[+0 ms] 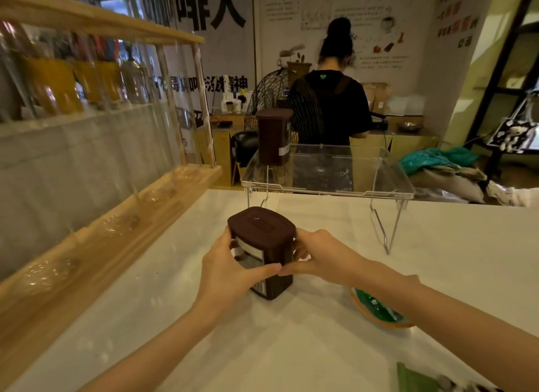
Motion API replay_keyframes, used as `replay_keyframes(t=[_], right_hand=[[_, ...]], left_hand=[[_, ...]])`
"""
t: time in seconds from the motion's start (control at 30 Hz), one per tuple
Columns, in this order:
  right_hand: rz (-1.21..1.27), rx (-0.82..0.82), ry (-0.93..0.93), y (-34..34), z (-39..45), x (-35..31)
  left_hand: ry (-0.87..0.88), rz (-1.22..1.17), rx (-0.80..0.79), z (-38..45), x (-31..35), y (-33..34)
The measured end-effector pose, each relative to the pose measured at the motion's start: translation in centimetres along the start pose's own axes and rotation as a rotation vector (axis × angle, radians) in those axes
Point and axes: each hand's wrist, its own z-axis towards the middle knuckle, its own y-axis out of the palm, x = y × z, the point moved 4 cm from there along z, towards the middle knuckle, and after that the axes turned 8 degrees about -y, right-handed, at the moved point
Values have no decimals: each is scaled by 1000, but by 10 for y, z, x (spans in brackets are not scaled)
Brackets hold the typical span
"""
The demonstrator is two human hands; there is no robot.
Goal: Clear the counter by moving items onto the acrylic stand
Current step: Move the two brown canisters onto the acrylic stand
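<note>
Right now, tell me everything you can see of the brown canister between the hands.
The brown canister is a dark, plastic-looking container with rounded corners and a matching lid bearing a raised rectangular panel. A pale label, unreadable, wraps its near side. It stands slightly tilted on the white counter, short of the acrylic stand. The left hand and right hand clasp its sides, thumbs meeting in front.

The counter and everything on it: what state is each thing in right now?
Near brown canister: lid on, upright on the counter, gripped on both sides.
Left hand: closed around the canister's left side.
Right hand: closed around its right side.
Far brown canister: lid on, upright on the stand's left end.
Acrylic stand: legs unfolded, standing, mostly bare.
Orange-rimmed dish: on the counter, partly hidden by the right forearm.
</note>
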Motion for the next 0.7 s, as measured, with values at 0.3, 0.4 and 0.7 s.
replay_keyframes(t=[0.3, 0.4, 0.7], right_hand=[[-31, 121, -85, -45, -10, -26], [25, 197, -113, -66, -13, -31], [61, 458, -70, -130, -6, -18]], left_hand=[[35, -167, -82, 12, 55, -23], [96, -197, -110, 23, 79, -29], [299, -268, -319, 85, 139, -5]])
